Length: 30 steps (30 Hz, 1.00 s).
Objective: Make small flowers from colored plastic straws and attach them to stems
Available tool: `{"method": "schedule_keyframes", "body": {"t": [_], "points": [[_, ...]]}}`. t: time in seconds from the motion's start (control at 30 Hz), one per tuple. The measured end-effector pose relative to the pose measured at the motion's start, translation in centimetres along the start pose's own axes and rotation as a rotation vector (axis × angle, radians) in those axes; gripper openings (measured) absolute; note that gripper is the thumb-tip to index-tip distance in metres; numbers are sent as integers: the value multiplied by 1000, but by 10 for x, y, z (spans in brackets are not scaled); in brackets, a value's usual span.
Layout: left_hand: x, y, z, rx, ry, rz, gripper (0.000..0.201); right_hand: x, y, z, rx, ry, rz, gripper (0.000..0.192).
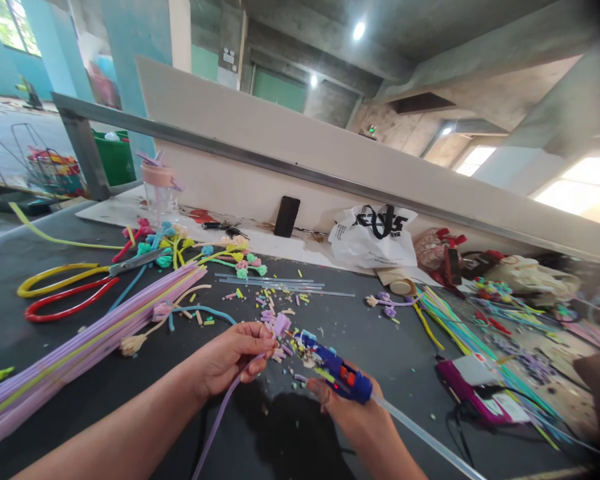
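Pinched in the fingers of my left hand is a purple pipe cleaner, its long tail hanging down toward the front edge of the view. A small purple fluffy piece sits at its tip. My right hand is wrapped round a blue glue gun, whose nozzle points left at the purple piece. A clear glue stick sticks out of the gun's back end. Short coloured cuttings lie scattered around and beyond the nozzle. Whether the nozzle touches the purple piece I cannot tell.
Scissors with yellow and red handles lie left, beside a pipe cleaner bundle. Several clear glue sticks lie behind the cuttings. A phone leans on the back panel near a white bag. A magenta box with cables lies right.
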State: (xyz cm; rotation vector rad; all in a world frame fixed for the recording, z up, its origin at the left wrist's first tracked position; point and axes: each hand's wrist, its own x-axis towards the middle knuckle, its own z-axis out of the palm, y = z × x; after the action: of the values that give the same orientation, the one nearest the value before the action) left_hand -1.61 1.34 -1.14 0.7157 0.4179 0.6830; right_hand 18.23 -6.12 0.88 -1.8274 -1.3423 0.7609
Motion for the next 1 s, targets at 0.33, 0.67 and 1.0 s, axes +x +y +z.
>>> {"method": "schedule_keyframes", "body": {"t": [0.33, 0.67, 1.0], "points": [[-4, 8, 4, -129, -24, -56, 12, 0, 2, -22, -524, 166, -415, 23], [-2, 9, 0, -183, -24, -45, 7, 65, 43, -51, -827, -31, -292, 24], [-1, 8, -2, -133, 25, -27, 10, 63, 6, -53, -775, -28, -308, 24]]}}
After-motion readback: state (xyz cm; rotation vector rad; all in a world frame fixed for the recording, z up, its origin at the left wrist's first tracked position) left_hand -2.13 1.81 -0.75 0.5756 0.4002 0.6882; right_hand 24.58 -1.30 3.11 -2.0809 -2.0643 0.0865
